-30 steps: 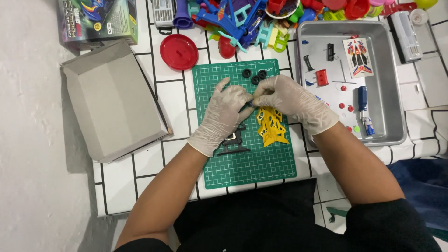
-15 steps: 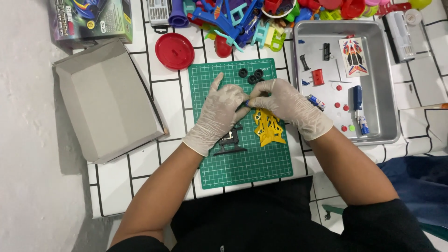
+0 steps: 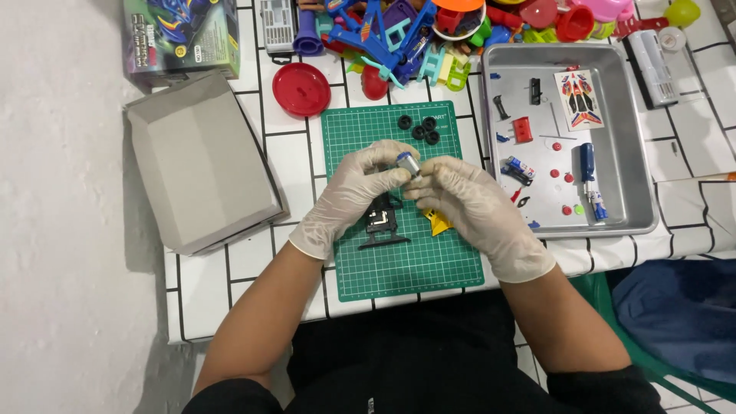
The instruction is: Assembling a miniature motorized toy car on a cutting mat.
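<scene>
Left hand (image 3: 349, 195): pinches the small silver motor (image 3: 409, 163).
Right hand (image 3: 468, 207): fingertips closed on the same motor.
Advice: hold it low above the green mat (image 3: 414, 264) (small parts roll away).

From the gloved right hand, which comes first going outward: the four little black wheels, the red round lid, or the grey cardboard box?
From the right hand:
1. Black wheels, just above it on the green mat.
2. Red lid, up and leftward, off the mat.
3. Grey box, far left.

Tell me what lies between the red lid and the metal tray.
In the head view, the top of the green cutting mat with four small black tyres lies between the red lid and the metal tray.
</scene>
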